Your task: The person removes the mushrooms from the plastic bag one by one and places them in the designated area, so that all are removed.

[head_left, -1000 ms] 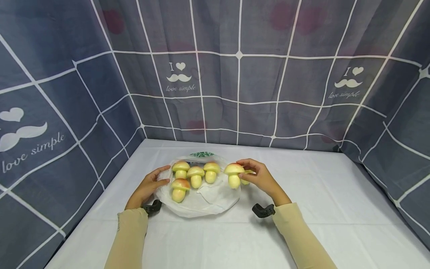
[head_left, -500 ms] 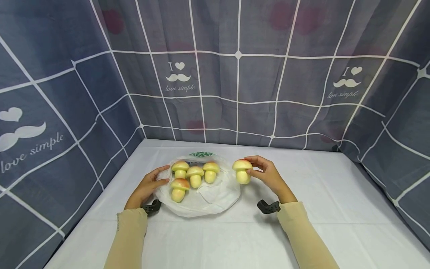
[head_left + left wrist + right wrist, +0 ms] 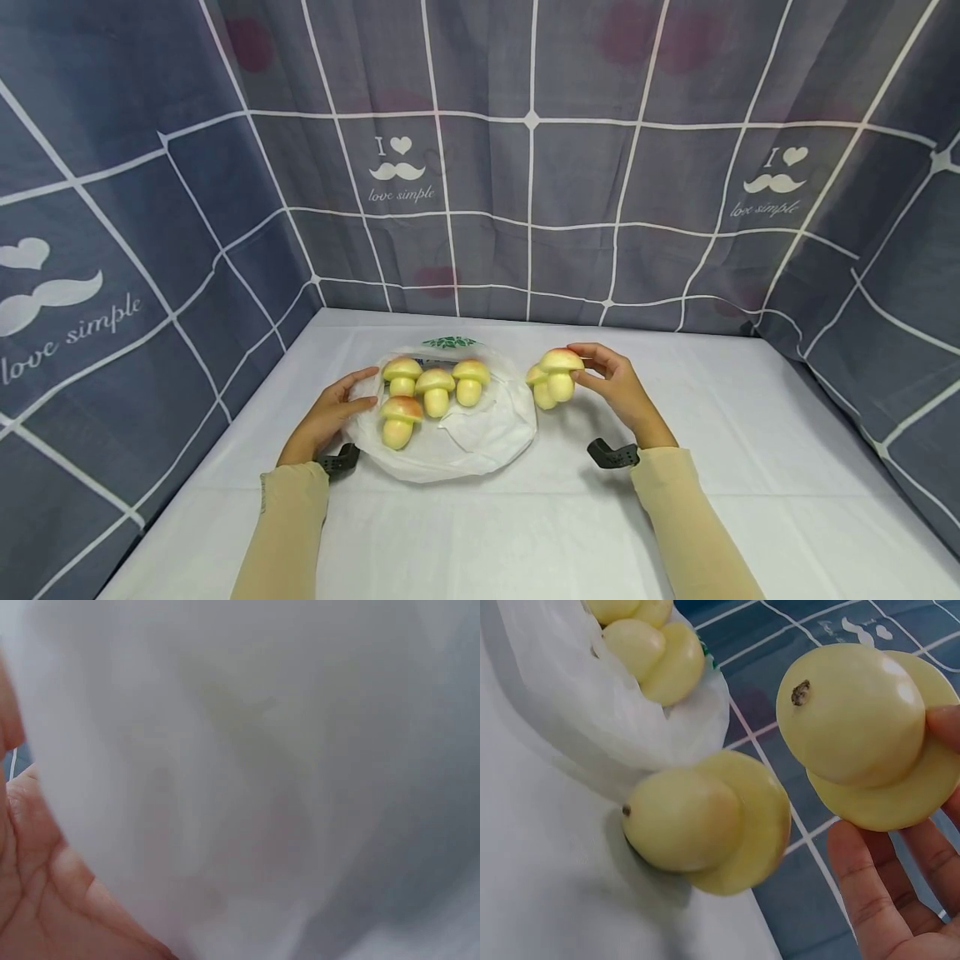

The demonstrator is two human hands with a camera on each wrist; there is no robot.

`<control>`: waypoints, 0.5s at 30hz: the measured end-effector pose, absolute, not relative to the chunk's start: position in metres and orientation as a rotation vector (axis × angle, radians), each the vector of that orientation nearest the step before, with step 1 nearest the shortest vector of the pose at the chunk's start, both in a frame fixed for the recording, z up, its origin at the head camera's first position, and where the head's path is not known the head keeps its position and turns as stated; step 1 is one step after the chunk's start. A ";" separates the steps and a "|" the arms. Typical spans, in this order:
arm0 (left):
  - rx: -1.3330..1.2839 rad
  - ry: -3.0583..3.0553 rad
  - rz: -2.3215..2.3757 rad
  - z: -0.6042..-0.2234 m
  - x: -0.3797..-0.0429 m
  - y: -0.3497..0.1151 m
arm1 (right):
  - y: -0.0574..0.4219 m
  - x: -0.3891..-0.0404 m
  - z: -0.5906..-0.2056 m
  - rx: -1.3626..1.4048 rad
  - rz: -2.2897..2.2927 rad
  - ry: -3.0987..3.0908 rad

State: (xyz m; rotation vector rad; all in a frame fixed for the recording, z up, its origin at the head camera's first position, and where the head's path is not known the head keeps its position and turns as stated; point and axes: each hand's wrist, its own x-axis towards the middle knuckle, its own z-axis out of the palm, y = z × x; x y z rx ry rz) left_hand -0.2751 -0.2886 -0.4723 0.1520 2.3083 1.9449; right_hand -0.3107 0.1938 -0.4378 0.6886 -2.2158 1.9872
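Note:
In the head view my right hand (image 3: 618, 387) holds a yellow mushroom-shaped piece (image 3: 561, 367) by its reddish cap, between thumb and fingers. Seen in the right wrist view, this held mushroom (image 3: 855, 712) shows a dark spot at its stem end. Just left of it, a second mushroom (image 3: 686, 821) lies on the white table beside the bag. My left hand (image 3: 324, 421) rests against the left side of a white plastic bag (image 3: 420, 467), thumb and fingers spread along its edge. Several more mushrooms (image 3: 437, 393) sit in the bag's mouth. White plastic (image 3: 225, 765) fills most of the left wrist view.
The table (image 3: 750, 417) is covered with a white cloth. Dark blue-grey curtains (image 3: 570, 175) with white lines enclose it at the back and both sides. Green print (image 3: 450, 342) shows at the bag's far edge.
My right hand has moved to the right, carrying its mushroom away from the bag. The mushroom lying on the table now shows left of the held one. My left hand and the bag stay put.

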 end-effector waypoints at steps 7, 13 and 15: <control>0.156 2.291 1.958 -0.472 -0.274 -0.288 | 0.204 -0.313 -0.444 0.603 2.009 -2.206; 0.143 2.303 1.948 -0.472 -0.274 -0.289 | 0.214 -0.316 -0.452 0.517 2.078 -2.178; 0.142 2.305 1.949 -0.471 -0.274 -0.288 | 0.217 -0.316 -0.453 0.505 2.086 -2.170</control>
